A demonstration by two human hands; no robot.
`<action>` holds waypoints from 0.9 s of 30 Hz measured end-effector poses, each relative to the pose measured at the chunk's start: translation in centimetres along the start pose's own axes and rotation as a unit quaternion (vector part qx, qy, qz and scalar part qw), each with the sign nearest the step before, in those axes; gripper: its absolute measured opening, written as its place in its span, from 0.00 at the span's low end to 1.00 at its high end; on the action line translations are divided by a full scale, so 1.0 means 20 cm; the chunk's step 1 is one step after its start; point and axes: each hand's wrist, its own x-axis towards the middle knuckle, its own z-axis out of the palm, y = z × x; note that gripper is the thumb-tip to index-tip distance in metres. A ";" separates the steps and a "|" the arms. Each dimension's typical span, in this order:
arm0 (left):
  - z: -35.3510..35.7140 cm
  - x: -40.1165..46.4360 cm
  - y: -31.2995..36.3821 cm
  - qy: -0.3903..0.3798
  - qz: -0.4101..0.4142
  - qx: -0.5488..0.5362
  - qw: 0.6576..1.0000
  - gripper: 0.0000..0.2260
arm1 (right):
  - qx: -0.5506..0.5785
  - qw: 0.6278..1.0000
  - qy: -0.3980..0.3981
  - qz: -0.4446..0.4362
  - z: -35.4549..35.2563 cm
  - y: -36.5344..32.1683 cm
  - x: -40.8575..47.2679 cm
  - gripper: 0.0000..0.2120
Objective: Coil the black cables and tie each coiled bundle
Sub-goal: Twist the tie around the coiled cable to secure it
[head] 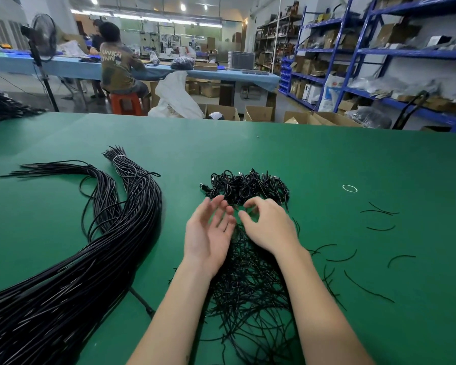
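- Left hand hovers palm-up, fingers straight and loose, holding nothing – prob. ready to catch the next tie or cable.
- Right hand curls thumb and forefinger near each other over the thin tie wires; too blurred to tell if a wire's pinched.
- Finished coiled bundles sit heaped just beyond the fingertips, out of the work zone.
- Uncoiled black cables lie in long hanks on the left of the green desk, within reach.
- Stray ties and a white rubber band lie on the right.
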 end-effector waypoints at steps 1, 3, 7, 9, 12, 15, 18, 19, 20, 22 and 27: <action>0.00 0.00 0.01 0.001 0.004 -0.035 0.999 0.09 | -0.021 0.999 -0.038 -0.001 0.01 -0.02 0.01 0.17; -0.01 -0.02 0.03 -0.008 0.003 -0.104 0.995 0.10 | -0.057 0.994 -0.088 -0.005 0.04 -0.03 0.00 0.19; 0.00 -0.04 0.06 -0.062 -0.021 -0.178 0.982 0.15 | -0.044 0.990 -0.135 -0.009 0.00 0.00 -0.04 0.08; 0.01 -0.05 0.07 -0.073 -0.024 -0.169 0.983 0.16 | -0.018 0.987 -0.161 0.000 -0.06 0.02 -0.05 0.05; 0.02 -0.05 0.09 -0.050 -0.018 -0.136 0.989 0.14 | 0.021 0.997 -0.071 0.003 -0.11 0.05 -0.06 0.07; 0.02 -0.05 0.09 -0.027 -0.018 -0.113 0.993 0.14 | 0.012 0.999 0.011 0.048 -0.11 0.08 -0.06 0.15; 0.01 -0.05 0.07 -0.014 -0.023 -0.104 0.994 0.13 | -0.023 0.990 0.012 0.136 -0.10 0.13 -0.06 0.26; 0.01 -0.04 0.07 -0.014 -0.025 -0.103 0.994 0.13 | -0.024 0.988 0.013 0.155 -0.09 0.15 -0.07 0.26; 0.00 -0.04 0.07 -0.015 -0.026 -0.103 0.994 0.13 | -0.028 0.986 0.012 0.163 -0.08 0.16 -0.07 0.26; 0.00 -0.04 0.06 -0.016 -0.027 -0.105 0.994 0.13 | -0.020 0.988 0.002 0.153 -0.07 0.18 -0.07 0.24; 0.02 -0.02 0.06 -0.018 -0.024 -0.080 0.996 0.14 | 0.090 0.992 -0.056 0.065 -0.05 0.14 -0.08 0.07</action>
